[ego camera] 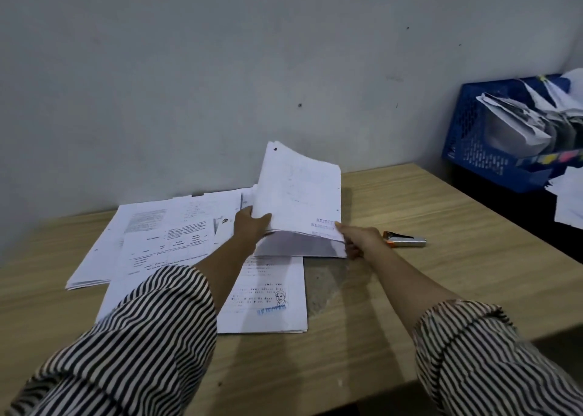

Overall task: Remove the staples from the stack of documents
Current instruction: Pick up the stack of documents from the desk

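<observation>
A bundle of white pages [298, 195] stands tilted up off the desk, its back facing me, with blue "REJECTED" stamps near its lower right corner. My left hand [250, 226] grips its lower left edge. My right hand [359, 242] pinches its lower right corner. Under it lies a flat document [268, 292] with a blue stamp and a small portrait. More loose papers [151, 239] spread to the left. A metal and orange staple remover [405, 240] lies on the desk just right of my right hand.
The wooden desk [410, 289] meets a grey wall behind. A blue plastic basket [492, 141] stuffed with crumpled papers stands at the far right, with more white sheets [569, 201] below it. The desk's right edge drops to a dark gap.
</observation>
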